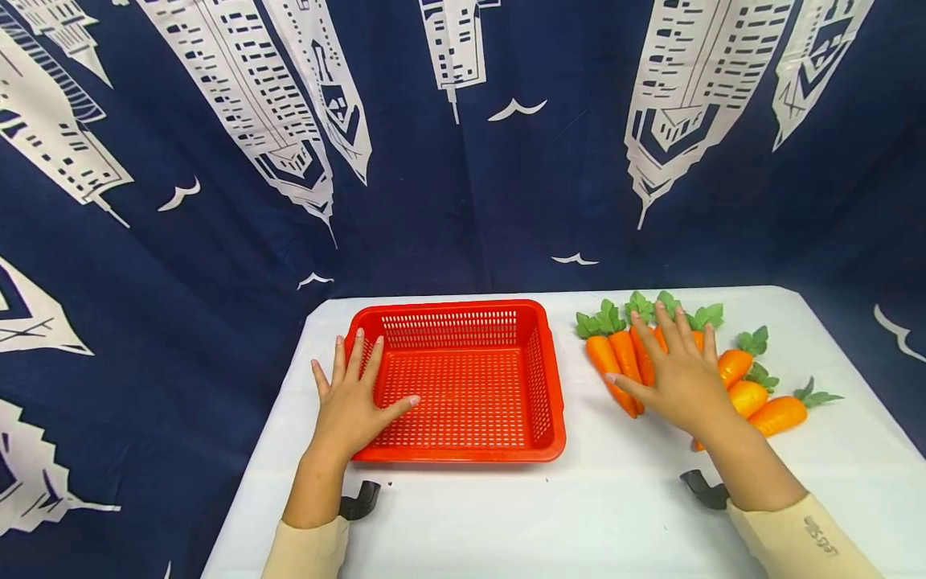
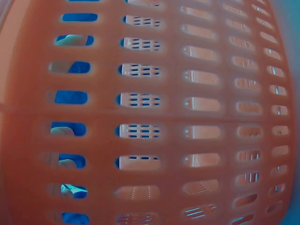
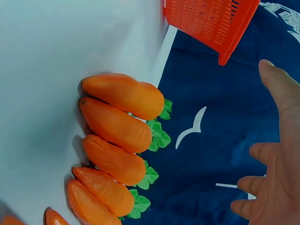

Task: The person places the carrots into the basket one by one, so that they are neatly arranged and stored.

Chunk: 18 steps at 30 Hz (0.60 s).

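Note:
A red plastic basket (image 1: 463, 394) with slotted walls stands on the white table, its inside bare. Over its left rim my left hand (image 1: 354, 414) is spread, fingers straight, holding nothing. The slotted basket wall (image 2: 173, 112) fills the left wrist view, and the hand itself is out of that frame. Several orange carrots (image 1: 611, 366) with green leafy tops lie in a row to the right of the basket. My right hand (image 1: 683, 386) spreads its fingers above them and hides some. In the right wrist view, this hand (image 3: 276, 168) is beside the carrots (image 3: 117, 126) with nothing in its grasp.
The white table (image 1: 506, 523) ends at a dark blue curtain (image 1: 470, 201) printed with white buildings and birds. Black curved pieces, one (image 1: 362, 500) at the left wrist and another (image 1: 704, 489) at the right, show by the sleeves.

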Each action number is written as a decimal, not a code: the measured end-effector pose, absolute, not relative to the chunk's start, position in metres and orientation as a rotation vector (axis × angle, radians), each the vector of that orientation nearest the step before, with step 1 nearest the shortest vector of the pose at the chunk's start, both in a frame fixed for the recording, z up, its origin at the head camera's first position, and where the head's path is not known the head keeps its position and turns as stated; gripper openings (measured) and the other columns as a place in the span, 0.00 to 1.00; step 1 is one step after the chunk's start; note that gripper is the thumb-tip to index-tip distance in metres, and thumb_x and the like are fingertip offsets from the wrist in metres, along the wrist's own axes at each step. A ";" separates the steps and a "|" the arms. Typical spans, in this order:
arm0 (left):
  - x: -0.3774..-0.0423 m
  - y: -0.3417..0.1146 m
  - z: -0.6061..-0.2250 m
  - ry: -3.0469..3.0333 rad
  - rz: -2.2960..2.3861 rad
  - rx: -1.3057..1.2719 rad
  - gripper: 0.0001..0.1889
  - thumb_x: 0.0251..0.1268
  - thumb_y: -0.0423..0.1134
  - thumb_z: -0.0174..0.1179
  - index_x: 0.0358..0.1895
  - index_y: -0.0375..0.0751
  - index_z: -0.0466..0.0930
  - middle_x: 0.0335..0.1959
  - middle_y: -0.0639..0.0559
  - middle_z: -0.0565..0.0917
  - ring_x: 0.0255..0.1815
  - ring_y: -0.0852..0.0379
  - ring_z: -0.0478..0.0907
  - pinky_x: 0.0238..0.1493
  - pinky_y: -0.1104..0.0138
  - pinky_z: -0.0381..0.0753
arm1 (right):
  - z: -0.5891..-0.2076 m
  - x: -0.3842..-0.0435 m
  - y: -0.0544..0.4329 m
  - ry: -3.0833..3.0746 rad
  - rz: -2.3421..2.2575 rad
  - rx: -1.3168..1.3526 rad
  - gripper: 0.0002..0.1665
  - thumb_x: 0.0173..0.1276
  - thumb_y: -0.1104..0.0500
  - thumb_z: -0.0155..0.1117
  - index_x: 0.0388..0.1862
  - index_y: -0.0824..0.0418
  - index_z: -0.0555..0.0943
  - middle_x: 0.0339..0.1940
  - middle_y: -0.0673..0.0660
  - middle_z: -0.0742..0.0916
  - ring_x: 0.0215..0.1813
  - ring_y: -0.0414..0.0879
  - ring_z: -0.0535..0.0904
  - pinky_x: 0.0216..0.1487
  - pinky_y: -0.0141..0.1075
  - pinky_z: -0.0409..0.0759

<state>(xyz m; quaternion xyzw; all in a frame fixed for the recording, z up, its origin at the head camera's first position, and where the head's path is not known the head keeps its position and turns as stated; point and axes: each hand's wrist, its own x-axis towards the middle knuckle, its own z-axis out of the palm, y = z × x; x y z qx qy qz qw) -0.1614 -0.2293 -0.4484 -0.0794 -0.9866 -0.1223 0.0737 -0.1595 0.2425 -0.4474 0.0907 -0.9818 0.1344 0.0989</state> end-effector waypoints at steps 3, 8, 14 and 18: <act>-0.161 -0.231 -0.448 -2.960 -0.386 -0.239 0.59 0.52 0.79 0.59 0.83 0.52 0.48 0.85 0.45 0.42 0.85 0.36 0.29 0.73 0.28 0.23 | -0.450 -0.161 0.241 -2.909 0.427 0.284 0.61 0.64 0.28 0.62 0.85 0.50 0.46 0.84 0.70 0.50 0.83 0.71 0.36 0.76 0.69 0.22; -0.161 -0.235 -0.444 -2.940 -0.427 -0.224 0.60 0.51 0.76 0.63 0.83 0.51 0.48 0.85 0.43 0.43 0.85 0.35 0.29 0.73 0.27 0.26 | -0.455 -0.164 0.238 -2.907 0.484 0.305 0.60 0.65 0.29 0.62 0.85 0.51 0.47 0.84 0.70 0.51 0.83 0.72 0.38 0.79 0.66 0.27; -0.163 -0.239 -0.442 -2.928 -0.499 -0.204 0.59 0.54 0.72 0.64 0.83 0.51 0.45 0.85 0.43 0.43 0.84 0.33 0.32 0.73 0.26 0.34 | -0.456 -0.168 0.236 -2.890 0.545 0.286 0.60 0.65 0.32 0.66 0.85 0.51 0.47 0.83 0.70 0.53 0.83 0.72 0.43 0.80 0.67 0.35; -0.160 -0.246 -0.440 -2.928 -0.624 -0.168 0.57 0.58 0.68 0.65 0.83 0.50 0.44 0.85 0.43 0.43 0.84 0.34 0.34 0.76 0.29 0.42 | -0.453 -0.169 0.234 -2.904 0.631 0.237 0.57 0.67 0.42 0.68 0.85 0.52 0.48 0.82 0.71 0.56 0.78 0.76 0.54 0.73 0.74 0.51</act>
